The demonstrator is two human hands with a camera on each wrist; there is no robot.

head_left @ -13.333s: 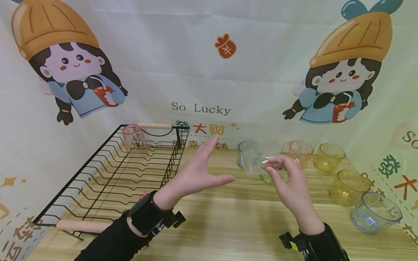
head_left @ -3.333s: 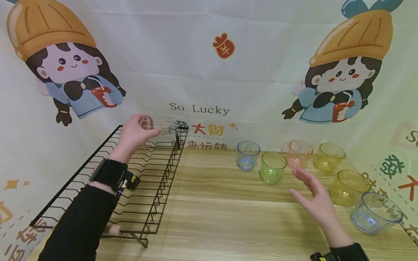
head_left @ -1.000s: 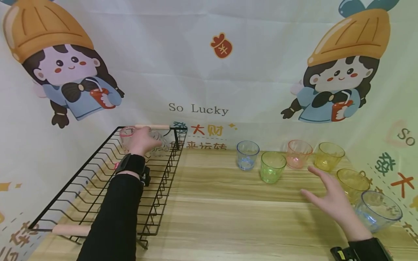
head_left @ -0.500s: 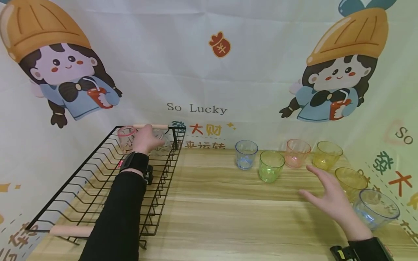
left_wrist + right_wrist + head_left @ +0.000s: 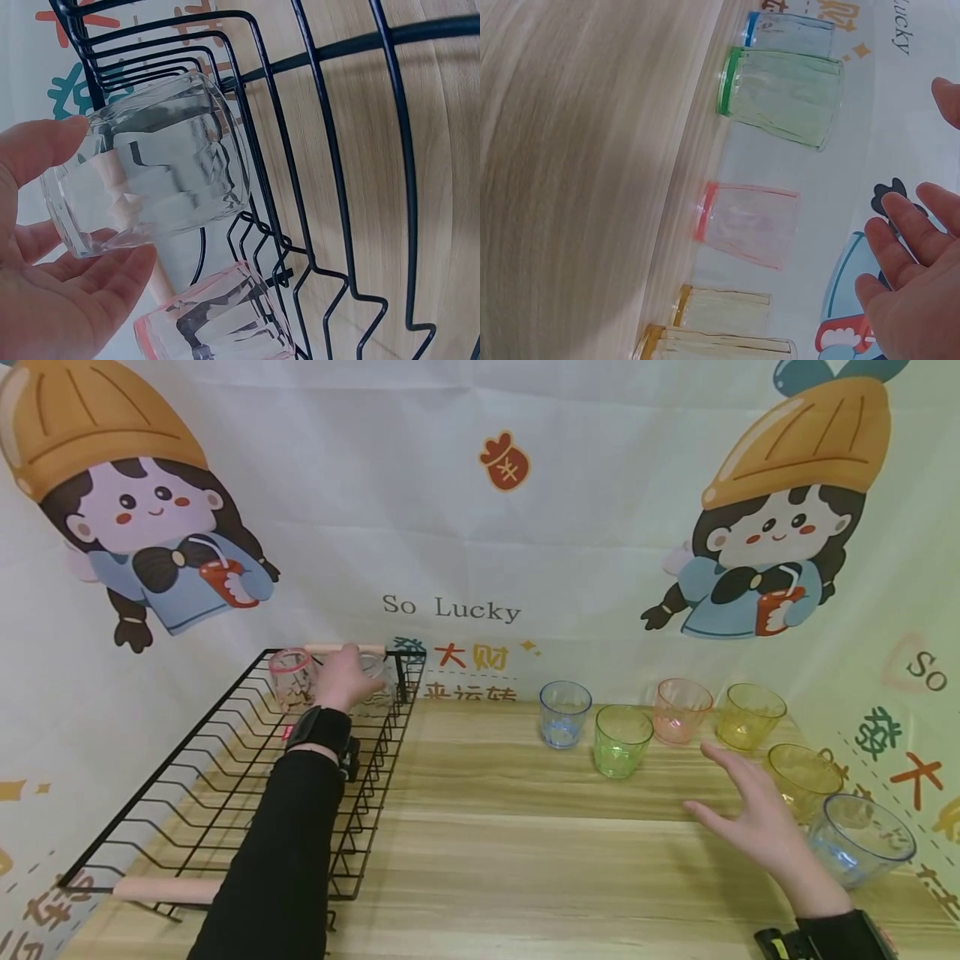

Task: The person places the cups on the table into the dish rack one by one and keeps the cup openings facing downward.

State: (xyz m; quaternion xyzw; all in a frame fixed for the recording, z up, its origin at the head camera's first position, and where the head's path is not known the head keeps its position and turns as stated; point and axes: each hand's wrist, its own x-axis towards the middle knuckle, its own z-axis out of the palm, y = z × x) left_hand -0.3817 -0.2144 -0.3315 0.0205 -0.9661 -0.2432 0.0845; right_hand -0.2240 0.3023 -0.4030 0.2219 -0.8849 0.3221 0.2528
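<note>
My left hand [image 5: 345, 681] is at the far end of the black wire rack, holding a clear glass [image 5: 150, 172]. In the left wrist view the thumb lies on the glass's near end and the fingers curl under its side. The glass sits low, against the rack's wires. Just left of it in the head view, a pink-rimmed glass [image 5: 291, 681] is upside down in the rack. Over the table's right side, my right hand [image 5: 757, 822] is empty, fingers spread, near a yellow glass [image 5: 802, 777] and a large blue-rimmed glass [image 5: 862, 839].
The rack [image 5: 164, 768] has wooden handles and fills the table's left side. Toward the back right stand a blue glass [image 5: 564, 716], a green glass [image 5: 622, 743], a pink glass [image 5: 681, 712] and another yellow glass [image 5: 750, 718]. A printed cloth [image 5: 465, 485] hangs behind.
First my right hand held the clear glass in the air; later my left hand carried it over the rack and lowered it. Since then the left hand has shifted slightly right.
</note>
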